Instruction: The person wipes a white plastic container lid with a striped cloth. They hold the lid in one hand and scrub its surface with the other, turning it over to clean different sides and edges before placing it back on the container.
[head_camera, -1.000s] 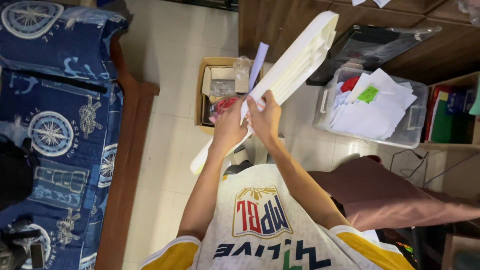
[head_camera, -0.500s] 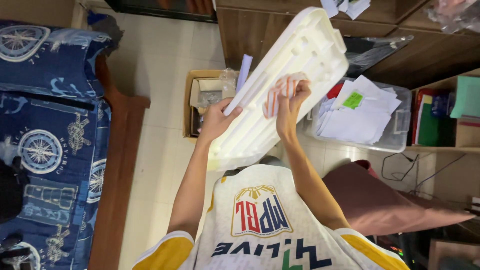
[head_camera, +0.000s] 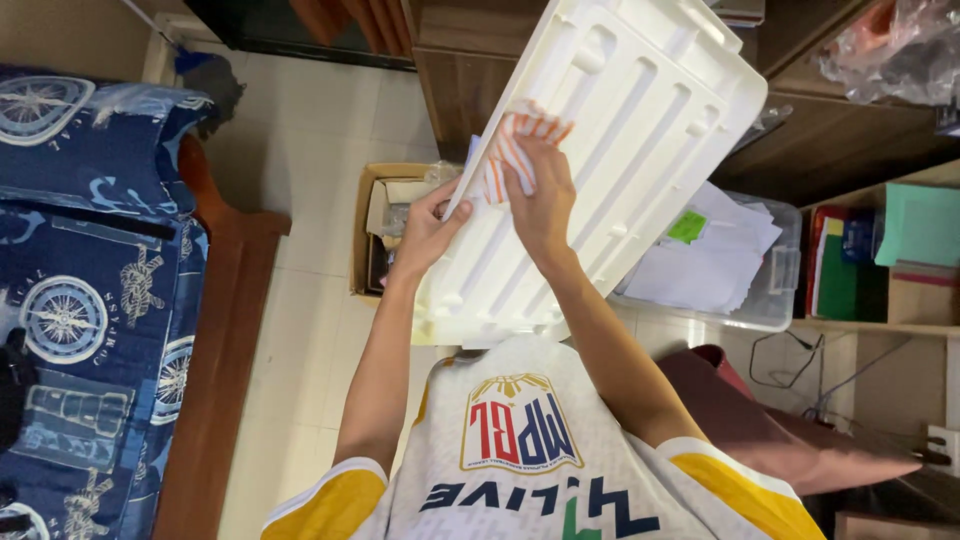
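I hold a white plastic tray (head_camera: 640, 130) tilted up in front of my chest, its ribbed underside facing me; my left hand (head_camera: 425, 230) grips its left edge, thumb on the near face and fingers curled round behind, pinching the rim; my right hand (head_camera: 540, 195) lies flat on the ribbed face, fingers pressed together over an orange-and-white striped cloth (head_camera: 515, 140), which is bunched between my palm and the plastic; the tray's lower end sits just above my white and yellow jersey (head_camera: 520, 450); behind it, on the pale tiled floor (head_camera: 300, 160), stands an open cardboard box (head_camera: 375, 215); to the right is a clear bin of papers (head_camera: 715, 260); a blue patterned bedspread (head_camera: 80, 240) lies to the left, well apart.
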